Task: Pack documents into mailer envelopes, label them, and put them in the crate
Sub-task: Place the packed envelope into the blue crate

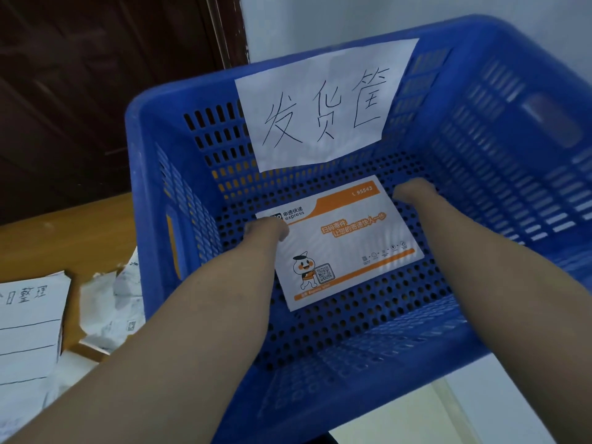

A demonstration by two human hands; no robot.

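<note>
Evidently, at the frame's lower left loose papers (28,318) lay on a wooden table (64,225). Toward centre, the left hand (267,230) pinched the mailer envelope (339,248) at its left edge, flat on the blue crate (480,283) floor. It looked light, thin and bendable, best held by opposite edges. Right of it, the right hand (413,192) touched the envelope's upper right corner; its grip couldn't be told.

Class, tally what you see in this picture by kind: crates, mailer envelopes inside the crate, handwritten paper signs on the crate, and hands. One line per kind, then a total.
Blue crates: 1
Mailer envelopes in the crate: 1
Handwritten paper signs on the crate: 1
Hands: 2, left hand and right hand
Total: 5
</note>
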